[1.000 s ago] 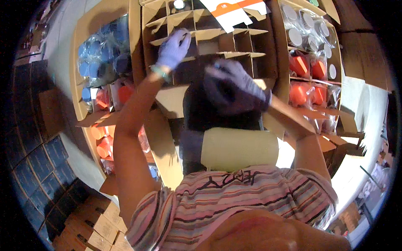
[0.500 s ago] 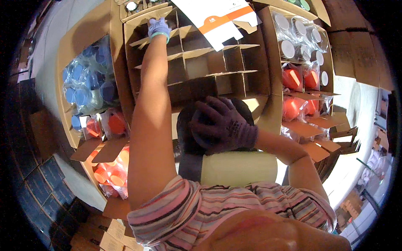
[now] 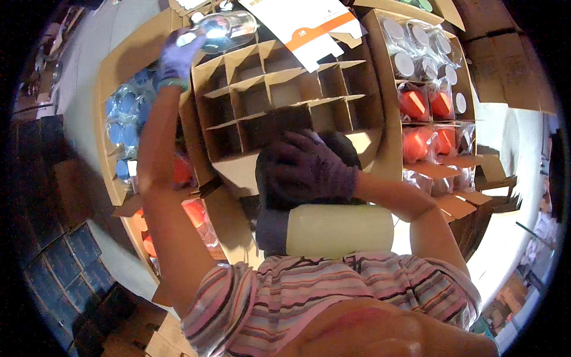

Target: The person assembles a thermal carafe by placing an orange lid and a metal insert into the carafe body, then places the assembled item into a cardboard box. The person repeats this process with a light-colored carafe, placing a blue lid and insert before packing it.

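Observation:
My left hand (image 3: pixel 179 55), in a lavender knit glove, grips the capped end of a clear bottle (image 3: pixel 233 30). The bottle is tilted nearly onto its side above the far left corner of a cardboard carton (image 3: pixel 229 172). Crossed cardboard dividers (image 3: pixel 295 76) split that carton into several cells. My right hand (image 3: pixel 312 169), gloved alike, lies over a dark rounded surface (image 3: pixel 342 149) at the carton's near edge. Its fingers are bent a little and apart, and what lies under the palm is hidden.
A white and orange card sheet (image 3: pixel 318 30) overlaps the carton's far edge. To the right stands a carton of bagged grey-lidded (image 3: pixel 404 65) and red-topped containers (image 3: pixel 412 102). Bagged blue-lidded containers (image 3: pixel 126 134) fill a carton on the left. A pale green cylinder (image 3: pixel 339 231) lies near me.
My left hand has come up out of the carton's far left cells and moved left, with the clear bottle now in it. My right hand has shifted slightly, staying on the dark surface.

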A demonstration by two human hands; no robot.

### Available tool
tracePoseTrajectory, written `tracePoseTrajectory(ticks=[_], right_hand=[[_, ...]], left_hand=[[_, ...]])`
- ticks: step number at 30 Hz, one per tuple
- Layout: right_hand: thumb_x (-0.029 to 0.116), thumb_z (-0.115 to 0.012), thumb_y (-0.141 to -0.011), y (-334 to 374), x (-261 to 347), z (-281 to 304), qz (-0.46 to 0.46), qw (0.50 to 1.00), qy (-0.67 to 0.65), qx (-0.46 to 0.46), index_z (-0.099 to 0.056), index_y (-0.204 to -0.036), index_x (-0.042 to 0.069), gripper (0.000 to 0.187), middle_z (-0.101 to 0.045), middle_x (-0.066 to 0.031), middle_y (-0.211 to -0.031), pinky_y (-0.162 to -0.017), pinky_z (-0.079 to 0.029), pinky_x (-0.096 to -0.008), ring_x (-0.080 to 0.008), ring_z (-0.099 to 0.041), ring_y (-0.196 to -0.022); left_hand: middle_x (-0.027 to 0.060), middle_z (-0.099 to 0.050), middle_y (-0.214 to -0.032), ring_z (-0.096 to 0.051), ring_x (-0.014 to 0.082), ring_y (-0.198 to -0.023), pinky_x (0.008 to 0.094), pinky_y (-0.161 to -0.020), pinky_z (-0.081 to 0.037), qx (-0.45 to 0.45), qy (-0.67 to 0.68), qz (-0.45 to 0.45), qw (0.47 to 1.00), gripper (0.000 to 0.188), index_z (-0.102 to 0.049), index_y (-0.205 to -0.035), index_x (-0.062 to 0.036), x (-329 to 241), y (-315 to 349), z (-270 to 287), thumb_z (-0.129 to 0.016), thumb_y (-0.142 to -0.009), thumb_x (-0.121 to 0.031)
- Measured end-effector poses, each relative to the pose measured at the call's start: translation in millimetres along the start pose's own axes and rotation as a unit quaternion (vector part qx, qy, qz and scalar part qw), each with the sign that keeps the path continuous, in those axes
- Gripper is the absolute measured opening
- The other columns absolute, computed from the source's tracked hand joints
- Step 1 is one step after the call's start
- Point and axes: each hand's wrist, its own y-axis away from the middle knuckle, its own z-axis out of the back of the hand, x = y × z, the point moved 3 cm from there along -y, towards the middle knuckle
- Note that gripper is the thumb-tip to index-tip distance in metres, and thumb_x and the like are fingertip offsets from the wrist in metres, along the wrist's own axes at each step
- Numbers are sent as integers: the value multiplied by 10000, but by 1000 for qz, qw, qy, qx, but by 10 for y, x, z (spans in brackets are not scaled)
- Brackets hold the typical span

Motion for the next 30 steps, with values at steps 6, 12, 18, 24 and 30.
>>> tracePoseTrajectory(ticks=[6,12,18,24,30], right_hand=[[514,-637,-701,233,30,143,-218,972,77,-44,-484,-1316,189,713,-428,-294,-1276,-986,-310,-592,-473,-435,-1147],[397,-721,-684,494,264,237,-92,994,32,-55,-457,-1319,112,745,-530,-175,-1170,-843,-445,-468,-376,-542,-986],[351,-828,-604,717,653,1012,-16,866,-440,-239,-187,-1454,31,1111,-262,-183,-1457,-1103,-247,-398,-281,-288,-1341],[235,-746,-685,1365,679,1198,-216,827,-455,-249,-300,-1412,28,877,-411,-118,-1369,-1046,-341,-362,-230,-399,-1259],[437,-517,-876,3007,266,1337,-361,656,-481,-455,-485,-1239,64,522,-517,-81,-1226,-951,-441,-427,-240,-489,-1146]], left_hand=[[95,-620,-982,-601,224,-861,328,-716,-507,130,276,-25,952,373,-542,-1134,-35,-273,1245,381,-614,-829,-237],[95,-603,-1057,-584,255,-951,380,-831,-497,81,647,269,709,429,-547,-1139,-60,-792,2921,388,-539,-837,-364],[109,-557,-1239,-550,282,-1101,422,-983,-426,130,665,256,689,410,-560,-1159,-58,-997,3793,308,-527,-851,-327],[189,-379,-1390,-394,324,-1274,431,-1063,-328,282,130,-60,948,749,-335,-1360,-21,-1363,4461,348,-605,-795,-432],[209,-443,-1288,-433,405,-1198,458,-1021,-374,300,-153,-104,936,924,-407,-1338,-74,-1541,4948,543,-853,-547,-246]])
